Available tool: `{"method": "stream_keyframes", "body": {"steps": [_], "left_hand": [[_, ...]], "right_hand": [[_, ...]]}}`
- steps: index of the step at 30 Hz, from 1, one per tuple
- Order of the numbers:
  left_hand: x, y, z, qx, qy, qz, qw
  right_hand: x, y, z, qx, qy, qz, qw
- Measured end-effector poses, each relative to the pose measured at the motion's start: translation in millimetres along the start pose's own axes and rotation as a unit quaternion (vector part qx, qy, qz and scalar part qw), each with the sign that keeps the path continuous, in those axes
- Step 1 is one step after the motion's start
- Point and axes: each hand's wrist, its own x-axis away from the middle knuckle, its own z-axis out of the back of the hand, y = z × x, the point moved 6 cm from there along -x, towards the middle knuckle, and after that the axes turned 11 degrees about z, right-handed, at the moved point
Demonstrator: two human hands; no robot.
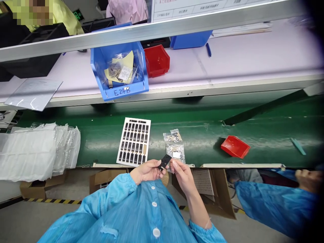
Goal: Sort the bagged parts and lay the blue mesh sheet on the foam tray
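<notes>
Hands pinched together on small black part (164, 161) — left hand (148, 171), right hand (182, 173) — above belt edge. Blue bin (101, 64) holding bagged parts; white tray (134, 142) filled with black parts.

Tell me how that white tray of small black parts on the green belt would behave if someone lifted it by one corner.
The white tray looks thin and sheet-like, so it would probably flex or sag rather than stay rigid. It seems light for its area. Its small black parts sit in shallow open pockets, so tilting it could likely spill them onto the green belt. Supporting it flat seems safer.
</notes>
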Motion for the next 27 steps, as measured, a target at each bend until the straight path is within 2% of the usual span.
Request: {"method": "stream_keyframes", "body": {"steps": [8,13,17,19,22,27], "left_hand": [[2.7,-1.1,-11.7,-0.009,-0.014,0.011,1.0],[5.7,3.6,-16.9,-0.062,0.009,0.002,0.998],[8.0,13.4,-21.7,-0.147,0.046,-0.014,0.988],[9.3,20.0,-21.3,-0.21,0.076,-0.026,0.974],[9.2,31.0,-11.7,-0.31,0.136,-0.056,0.939],[-3.0,41.7,19.7,-0.463,0.217,-0.112,0.852]], "right_hand": [[0.1,-21.3,-0.6,0.025,-0.015,0.014,0.999],[-1.7,-27.1,-2.6,0.04,-0.015,0.016,0.999],[-4.0,-30.9,-2.2,0.058,-0.026,0.014,0.998],[-5.5,-32.0,-2.6,0.075,-0.034,0.003,0.997],[-7.6,-27.1,-2.2,0.115,-0.037,-0.026,0.992],[-9.1,11.2,8.7,0.158,-0.031,-0.087,0.983]]}}
